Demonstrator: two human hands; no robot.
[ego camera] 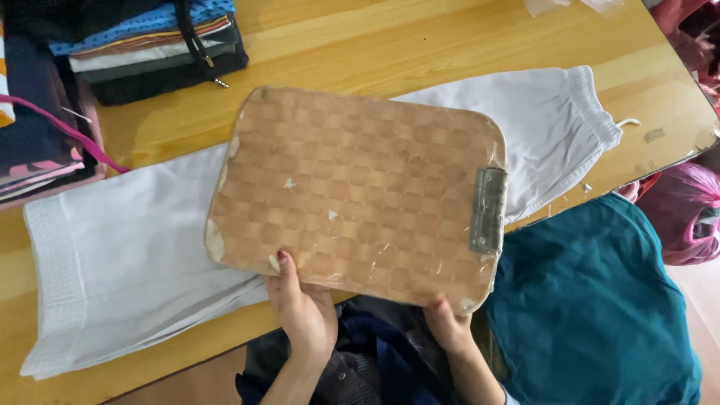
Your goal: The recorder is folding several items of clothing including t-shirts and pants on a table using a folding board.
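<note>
A worn brown clipboard (360, 187) with a checkered woven pattern and a metal clip (488, 210) at its right end lies over a pair of white trousers (127, 255) spread across the wooden table (420, 45). My left hand (301, 307) grips the board's near edge at the left, thumb on top. At the near right corner my right hand (448, 324) holds the same edge. The trousers' elastic waistband (596, 105) shows at the right; the legs run to the left.
A stack of folded clothes (150, 45) sits at the back left, more folded garments (37, 127) at the far left edge. A teal cloth (592, 307) hangs off the table's near right side. Dark clothing lies below the table edge, a pink bag (686, 210) at right.
</note>
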